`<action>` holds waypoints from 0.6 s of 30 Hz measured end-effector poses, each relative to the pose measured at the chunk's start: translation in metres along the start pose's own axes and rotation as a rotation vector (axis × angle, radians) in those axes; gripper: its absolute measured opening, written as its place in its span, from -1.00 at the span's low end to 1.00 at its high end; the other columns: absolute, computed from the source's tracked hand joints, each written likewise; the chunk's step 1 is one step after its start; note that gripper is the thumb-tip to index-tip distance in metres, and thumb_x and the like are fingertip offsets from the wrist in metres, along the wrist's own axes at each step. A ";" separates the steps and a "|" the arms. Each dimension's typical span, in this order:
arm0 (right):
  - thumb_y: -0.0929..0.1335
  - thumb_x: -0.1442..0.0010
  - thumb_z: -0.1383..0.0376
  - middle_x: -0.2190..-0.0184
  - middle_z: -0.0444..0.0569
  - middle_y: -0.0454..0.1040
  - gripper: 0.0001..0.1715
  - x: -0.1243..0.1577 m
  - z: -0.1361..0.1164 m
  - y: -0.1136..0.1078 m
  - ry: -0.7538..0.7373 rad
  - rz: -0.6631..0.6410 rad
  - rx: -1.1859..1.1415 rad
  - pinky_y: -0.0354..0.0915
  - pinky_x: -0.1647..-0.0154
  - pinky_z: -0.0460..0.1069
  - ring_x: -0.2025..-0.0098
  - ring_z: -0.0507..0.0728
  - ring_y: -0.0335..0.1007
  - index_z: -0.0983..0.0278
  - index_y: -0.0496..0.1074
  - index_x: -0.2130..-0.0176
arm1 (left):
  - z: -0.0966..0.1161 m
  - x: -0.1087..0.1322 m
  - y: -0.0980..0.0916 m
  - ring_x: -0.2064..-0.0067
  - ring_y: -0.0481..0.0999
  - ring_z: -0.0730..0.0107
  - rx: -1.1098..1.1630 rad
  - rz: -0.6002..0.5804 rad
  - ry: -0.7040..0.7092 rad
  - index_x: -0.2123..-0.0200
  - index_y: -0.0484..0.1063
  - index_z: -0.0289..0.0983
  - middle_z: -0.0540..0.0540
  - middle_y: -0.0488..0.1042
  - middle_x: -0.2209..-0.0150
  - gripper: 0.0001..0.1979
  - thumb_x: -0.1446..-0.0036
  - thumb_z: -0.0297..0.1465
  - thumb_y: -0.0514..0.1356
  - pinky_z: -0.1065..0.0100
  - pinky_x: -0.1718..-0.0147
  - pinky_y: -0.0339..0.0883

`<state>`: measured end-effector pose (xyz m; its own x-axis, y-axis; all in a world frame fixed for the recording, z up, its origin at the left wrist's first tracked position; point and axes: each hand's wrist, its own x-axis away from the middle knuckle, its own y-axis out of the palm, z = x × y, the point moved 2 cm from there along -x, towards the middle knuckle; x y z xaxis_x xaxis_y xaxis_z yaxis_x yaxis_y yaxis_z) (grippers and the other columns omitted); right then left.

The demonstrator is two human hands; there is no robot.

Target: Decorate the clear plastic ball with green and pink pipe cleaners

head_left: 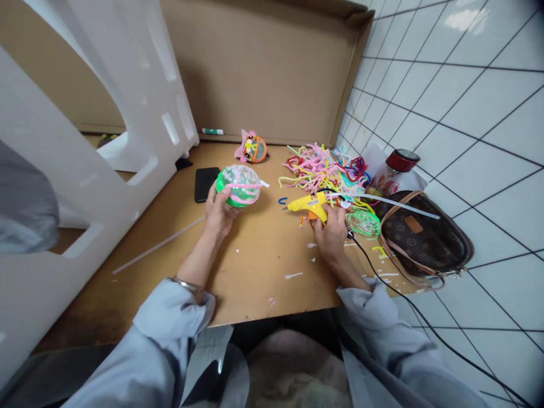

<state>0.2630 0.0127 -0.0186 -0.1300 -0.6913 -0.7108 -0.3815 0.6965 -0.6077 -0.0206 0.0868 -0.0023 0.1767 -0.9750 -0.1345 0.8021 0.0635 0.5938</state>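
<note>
A clear round ball (243, 177) with green and pink strips around it is held in my left hand (220, 211), above the table. A thin white tab sticks out at its right side. My right hand (332, 231) grips a yellow glue gun (306, 206), its nozzle pointing left toward the ball but apart from it. A long translucent glue stick (395, 203) extends right from the gun's rear. Just right of my right hand lies a second clear ball with green strands (364, 223). A small blue curved piece (282, 200) rests left of the nozzle.
Colourful fuzzy strips (317, 167) are heaped behind the gun. A decorated toy (251, 147), black phone (205, 185) and green-white marker (212, 131) lie farther back. At right are a red-lidded bottle (399, 164), brown bag (425, 232) and black cord (408, 300). White plastic panel (148, 73) stands left.
</note>
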 end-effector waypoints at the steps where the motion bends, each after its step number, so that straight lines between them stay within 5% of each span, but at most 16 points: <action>1: 0.28 -0.17 0.32 0.12 0.17 0.40 -0.64 -0.002 -0.002 0.000 0.014 -0.008 -0.020 0.39 0.07 0.15 0.04 0.30 0.41 0.31 0.37 0.02 | 0.000 0.000 0.001 0.00 0.60 0.07 -0.001 -0.004 -0.003 0.01 0.47 -0.12 -0.12 0.54 -0.05 -0.38 0.20 -0.18 0.48 0.17 0.17 0.61; 10: 0.26 -0.06 0.31 0.19 0.09 0.48 -0.64 -0.020 -0.013 0.019 0.163 -0.057 -0.235 0.36 0.11 0.14 0.15 0.26 0.42 0.24 0.30 0.09 | 0.020 0.003 0.003 -0.14 0.52 -0.03 0.095 -0.074 -0.069 0.02 0.46 -0.16 -0.18 0.55 -0.07 -0.38 0.17 -0.06 0.41 0.20 0.16 0.61; 18: 0.30 -0.09 0.28 0.10 0.16 0.50 -0.56 -0.026 -0.013 0.040 0.180 -0.029 -0.362 0.38 -0.02 0.21 0.02 0.29 0.43 0.27 0.34 0.00 | 0.020 0.026 0.009 -0.22 0.44 -0.27 0.051 -0.281 -0.212 -0.04 0.48 -0.17 -0.20 0.58 -0.03 -0.11 0.41 0.10 0.45 -0.14 -0.09 0.47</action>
<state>0.2395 0.0561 -0.0200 -0.2599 -0.7548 -0.6022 -0.6806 0.5856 -0.4403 -0.0201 0.0575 0.0157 -0.1739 -0.9756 -0.1339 0.7723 -0.2195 0.5961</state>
